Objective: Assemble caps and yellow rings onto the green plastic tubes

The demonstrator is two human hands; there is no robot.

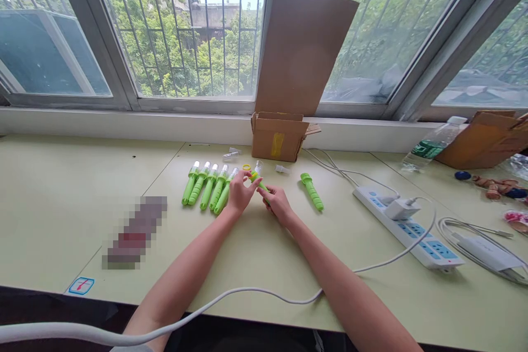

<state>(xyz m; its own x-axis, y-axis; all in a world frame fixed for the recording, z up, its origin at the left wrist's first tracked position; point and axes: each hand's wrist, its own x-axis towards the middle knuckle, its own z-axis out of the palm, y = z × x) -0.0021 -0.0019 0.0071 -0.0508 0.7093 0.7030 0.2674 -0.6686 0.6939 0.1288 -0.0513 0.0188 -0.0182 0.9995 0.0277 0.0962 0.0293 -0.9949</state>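
"One white cable (264,291) runs nearest, passing over the left forearm (190,269) and beneath the right forearm (342,280)."

"And the hands past it?"

"Both are busy above the desk (256,264). The right hand (277,204) is closed around the lower part of a green stick (262,184); the left hand (240,192) pinches its upper end, thumb and forefinger nearly together."

"Is anything else at those fingertips?"

"A yellow ring (246,167) and a clear tube (259,166), both just beyond — whether either is touched, I can't tell."

"What lies at the sides?"

"Five capped sticks (210,190) lie in a slanting row left of the left hand, the closest right beside it. One uncapped stick (312,192) lies apart on the right, with a power strip (412,235) farther over."

"And farther off?"

"Small clear pieces (282,169) lie this side of a cardboard box (264,140). Its tall flap (305,49) stands up before the barred window (198,60)."
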